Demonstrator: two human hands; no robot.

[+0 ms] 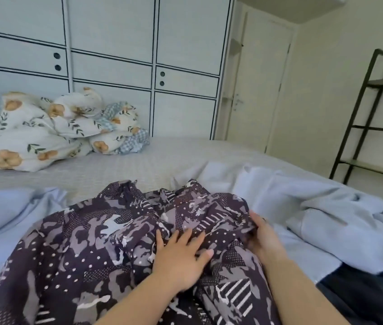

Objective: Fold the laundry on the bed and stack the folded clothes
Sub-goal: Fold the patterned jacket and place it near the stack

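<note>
the patterned garment point(106, 242), dark purple with grey camouflage patches and white dots, lies bunched on the near part of the bed point(139, 160), spreading from the near edge away toward the middle. its far end is a crumpled ridge, and its long axis seems to run from the near left corner up toward the right, though the folds make that hard to be sure of.

the left hand point(181, 259) rests flat on top of the cloth, fingers spread and straight, pointing away and to the right. the right hand point(262, 238) is at the garment's right edge, fingers curled into the fabric and partly hidden by it; it looks to be gripping that edge.

both hands sit on the right half of the garment, so the left side lies farther off, nearer the left hand. pale blue laundry point(326, 207) lies under and to the right.
</note>
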